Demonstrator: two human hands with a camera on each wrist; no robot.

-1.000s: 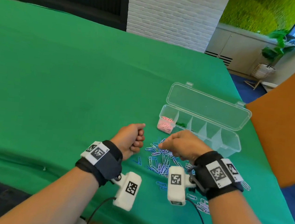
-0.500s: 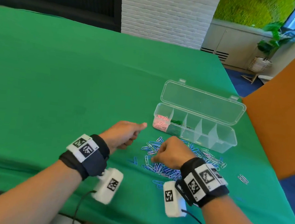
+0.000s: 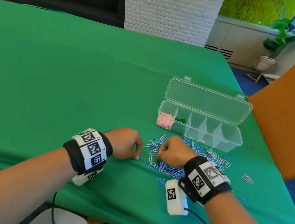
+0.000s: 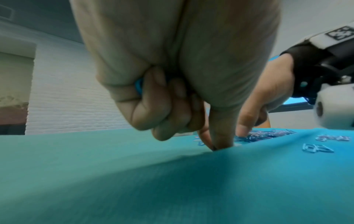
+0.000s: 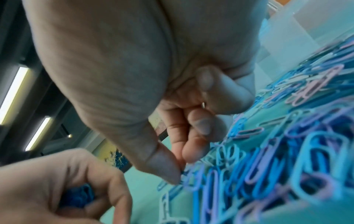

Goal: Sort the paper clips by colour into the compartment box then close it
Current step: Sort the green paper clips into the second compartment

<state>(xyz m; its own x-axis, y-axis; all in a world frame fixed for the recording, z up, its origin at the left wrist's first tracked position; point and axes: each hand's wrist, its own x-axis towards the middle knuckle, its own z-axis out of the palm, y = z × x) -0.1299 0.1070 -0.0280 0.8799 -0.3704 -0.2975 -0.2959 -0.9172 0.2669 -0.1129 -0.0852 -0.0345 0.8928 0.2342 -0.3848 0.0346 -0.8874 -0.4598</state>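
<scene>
Left hand (image 3: 124, 143), blue clips tucked in its curled fingers, pinches a blue clip (image 3: 140, 158) on the green bench (image 3: 74, 80) at lower centre, right hand (image 3: 173, 151) pinches into the loose paper clips (image 3: 188, 162), open compartment box (image 3: 201, 123) just beyond, centre right.

No words, brand names or numbers can be read anywhere in these views. The only signs are black-and-white square code markers: several on the white blocks of the left wristband (image 3: 91, 148) at lower left of the head view, several on the right wristband (image 3: 207, 177) at lower right, and one on the white camera housing (image 3: 175, 197) hanging below that wrist. Tiny characters sit at the corners of some marker blocks, too small to make out. The clear box (image 3: 201, 123) bears no label.
</scene>
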